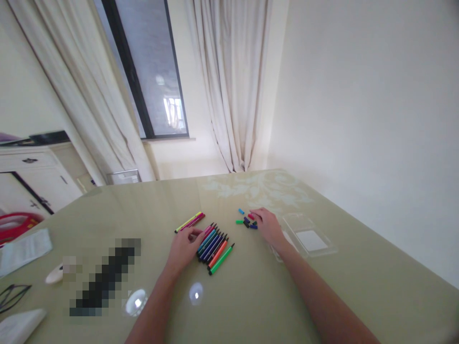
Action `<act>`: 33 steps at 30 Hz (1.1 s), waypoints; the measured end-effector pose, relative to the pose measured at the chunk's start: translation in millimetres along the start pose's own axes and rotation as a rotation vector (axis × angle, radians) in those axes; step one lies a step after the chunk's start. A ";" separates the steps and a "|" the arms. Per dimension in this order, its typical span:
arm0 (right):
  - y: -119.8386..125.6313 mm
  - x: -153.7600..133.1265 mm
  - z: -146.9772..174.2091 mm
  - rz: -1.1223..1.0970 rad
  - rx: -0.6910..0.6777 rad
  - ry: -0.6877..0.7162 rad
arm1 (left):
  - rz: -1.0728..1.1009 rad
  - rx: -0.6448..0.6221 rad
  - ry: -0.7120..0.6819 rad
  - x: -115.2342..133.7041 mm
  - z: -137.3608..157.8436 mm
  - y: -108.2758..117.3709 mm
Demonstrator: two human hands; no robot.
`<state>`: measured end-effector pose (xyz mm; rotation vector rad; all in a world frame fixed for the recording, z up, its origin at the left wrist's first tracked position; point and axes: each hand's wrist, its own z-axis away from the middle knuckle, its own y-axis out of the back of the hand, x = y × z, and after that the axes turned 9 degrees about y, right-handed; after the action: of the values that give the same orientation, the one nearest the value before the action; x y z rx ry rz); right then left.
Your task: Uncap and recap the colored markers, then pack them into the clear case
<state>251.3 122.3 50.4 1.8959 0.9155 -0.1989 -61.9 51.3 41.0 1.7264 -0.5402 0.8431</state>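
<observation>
A row of uncapped felt-tip markers [214, 246] in pink, teal, blue, purple, orange and green lies slantwise on the table, dark tips pointing away from me. My left hand [184, 247] rests at the row's left side, fingers curled against a pink marker [208, 231]. Behind that hand lie a yellow marker [189, 221] and a dark red one. Over a small scatter of loose caps, my right hand [268, 224] pinches a red marker cap [251, 216]. Beside it are a light blue cap [241, 210], a green cap [239, 222] and several dark ones.
An open clear plastic case [324, 248] lies to the right, partly behind my right forearm. Left on the glossy table [244, 306] are a blurred dark object [105, 279], a white mouse-like object [54, 274], glasses [14, 296] and papers. A wall borders the right side.
</observation>
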 end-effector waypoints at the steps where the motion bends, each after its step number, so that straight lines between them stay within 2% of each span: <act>1: -3.9 -1.5 1.1 0.023 -0.035 0.001 | -0.023 0.022 0.003 -0.4 -0.3 -0.4; 7: -8.9 -3.4 4.1 0.116 -0.074 0.009 | -0.196 0.236 0.094 -9.3 -3.4 9.8; 15: -3.9 -21.3 4.7 0.087 -0.037 0.092 | -0.304 0.213 0.106 -15.3 -0.3 7.3; 20: -6.9 -39.4 9.1 0.069 -0.037 0.215 | -0.252 0.239 0.018 -0.4 1.1 9.1; 22: -7.2 -46.6 10.9 0.032 -0.037 0.251 | -0.177 0.209 -0.049 13.1 5.9 3.7; 25: -6.5 -55.2 12.4 -0.075 -0.076 0.297 | 0.053 0.072 -0.194 35.1 18.1 -9.7; 27: -6.4 -58.4 12.9 -0.145 -0.115 0.329 | 0.149 0.017 -0.233 46.2 26.3 -17.2; 30: -6.9 -58.3 12.7 -0.181 -0.166 0.376 | 0.180 -0.019 -0.246 53.2 33.3 -21.6; 33: -3.4 -48.9 10.5 -0.117 -0.227 0.413 | 0.121 -0.050 -0.249 50.6 32.4 -19.4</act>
<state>217.2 89.5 67.1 1.7001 1.2694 0.2297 -6.7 29.3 62.3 1.7776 -0.8320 0.6958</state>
